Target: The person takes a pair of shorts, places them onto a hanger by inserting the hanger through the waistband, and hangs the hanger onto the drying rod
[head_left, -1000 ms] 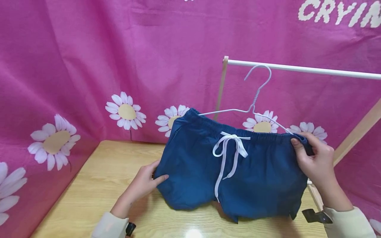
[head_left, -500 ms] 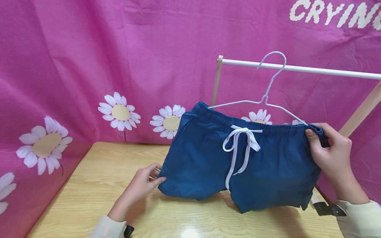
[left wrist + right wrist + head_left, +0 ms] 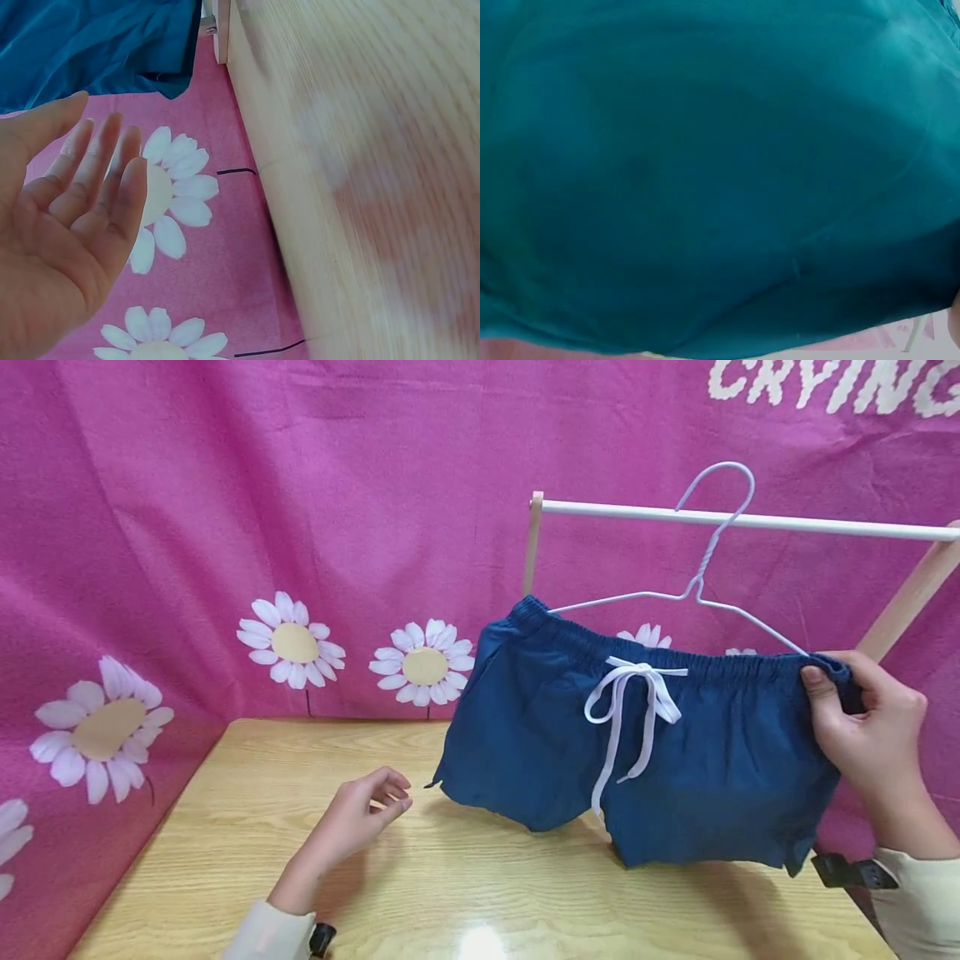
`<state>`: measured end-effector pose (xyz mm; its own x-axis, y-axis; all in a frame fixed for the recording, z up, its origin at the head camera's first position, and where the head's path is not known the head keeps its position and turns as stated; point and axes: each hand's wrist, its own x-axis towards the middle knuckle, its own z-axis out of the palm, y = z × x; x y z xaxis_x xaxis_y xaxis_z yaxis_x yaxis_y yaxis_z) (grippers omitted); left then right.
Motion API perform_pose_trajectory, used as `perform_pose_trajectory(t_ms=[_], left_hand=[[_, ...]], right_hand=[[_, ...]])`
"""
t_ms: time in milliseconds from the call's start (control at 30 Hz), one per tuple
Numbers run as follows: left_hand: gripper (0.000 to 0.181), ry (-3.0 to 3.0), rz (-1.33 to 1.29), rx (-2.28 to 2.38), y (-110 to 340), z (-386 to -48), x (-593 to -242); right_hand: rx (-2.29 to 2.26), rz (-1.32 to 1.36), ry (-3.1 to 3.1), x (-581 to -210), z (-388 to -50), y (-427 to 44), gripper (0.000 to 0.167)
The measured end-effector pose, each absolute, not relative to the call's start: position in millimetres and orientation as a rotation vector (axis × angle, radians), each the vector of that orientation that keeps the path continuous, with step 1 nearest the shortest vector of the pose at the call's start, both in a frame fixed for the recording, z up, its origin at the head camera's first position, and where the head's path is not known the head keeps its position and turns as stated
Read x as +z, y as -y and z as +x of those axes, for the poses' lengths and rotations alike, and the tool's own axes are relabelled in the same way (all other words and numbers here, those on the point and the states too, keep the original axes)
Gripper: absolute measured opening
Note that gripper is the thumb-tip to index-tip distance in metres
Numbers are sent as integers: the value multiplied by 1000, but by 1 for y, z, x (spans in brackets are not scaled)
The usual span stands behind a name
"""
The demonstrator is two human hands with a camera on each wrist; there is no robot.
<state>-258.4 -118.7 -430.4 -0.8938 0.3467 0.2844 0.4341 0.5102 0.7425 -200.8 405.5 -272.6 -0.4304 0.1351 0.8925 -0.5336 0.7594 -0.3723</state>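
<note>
Dark blue shorts [image 3: 525, 718] with a white drawstring bow [image 3: 637, 685] hang on a thin white wire hanger [image 3: 701, 589], held up above the table. My right hand [image 3: 873, 718] pinches the right end of the waistband, thumb in front, where the hanger's arm meets the cloth. My left hand [image 3: 360, 810] is apart from the shorts, left of their lower corner, fingers loosely bent with nothing in them; the left wrist view shows its palm [image 3: 60, 262] below the hem. Cloth of the shorts [image 3: 720, 165] fills most of the right wrist view.
Behind the hanger stands a rack with a white rail [image 3: 615, 511] and wooden legs [image 3: 907, 589]. The hanger's hook overlaps the rail in view; I cannot tell whether they touch. A wooden table [image 3: 225, 827] lies below, against a pink daisy-patterned curtain [image 3: 360, 510].
The shorts and hanger have moved right and up with my right hand, the hook rising above the rail in view. My left hand has let go of the shorts' left lower side.
</note>
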Motion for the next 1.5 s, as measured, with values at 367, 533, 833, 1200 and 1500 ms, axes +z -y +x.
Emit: perform_pose_trajectory(t_ms=[367, 533, 833, 1200, 1500], left_hand=[[9, 2674, -756, -1324, 121, -249, -419], [8, 2688, -772, -1316, 126, -245, -417], [8, 2702, -794, -1302, 131, -246, -418], [6, 2730, -794, -1271, 133, -249, -412], [8, 2722, -787, -1273, 134, -245, -414]], right_hand=[[752, 199, 1844, -269, -202, -418, 26], [729, 144, 1826, -263, -205, -423, 29], [687, 28, 1819, -255, -204, -439, 23], [819, -13, 1792, -248, -206, -453, 31], [815, -48, 1795, -252, -215, -463, 32]])
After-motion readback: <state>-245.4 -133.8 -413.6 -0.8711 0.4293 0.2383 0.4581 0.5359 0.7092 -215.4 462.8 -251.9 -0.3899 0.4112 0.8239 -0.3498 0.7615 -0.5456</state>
